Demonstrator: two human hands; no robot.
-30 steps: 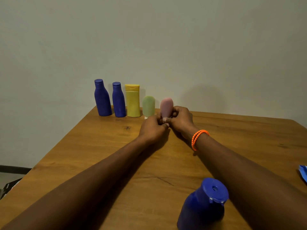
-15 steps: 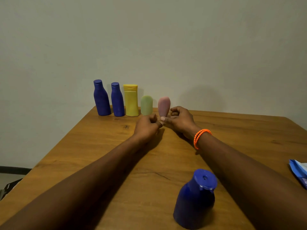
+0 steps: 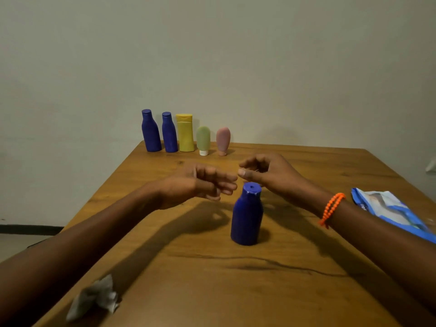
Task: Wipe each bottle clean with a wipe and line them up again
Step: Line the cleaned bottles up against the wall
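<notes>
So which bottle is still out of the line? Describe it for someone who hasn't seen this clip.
On the wooden table, five bottles stand in a row against the far wall. The odd one is the blue bottle standing alone mid-table, just below both hands. It is squatter than the two blue bottles in the row.

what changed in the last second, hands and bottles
Both hands, left hand and right hand, let go of the pink bottle, which stands at the row's end, and drew back toward the near blue bottle, holding nothing. The other row bottles stayed put.
</notes>
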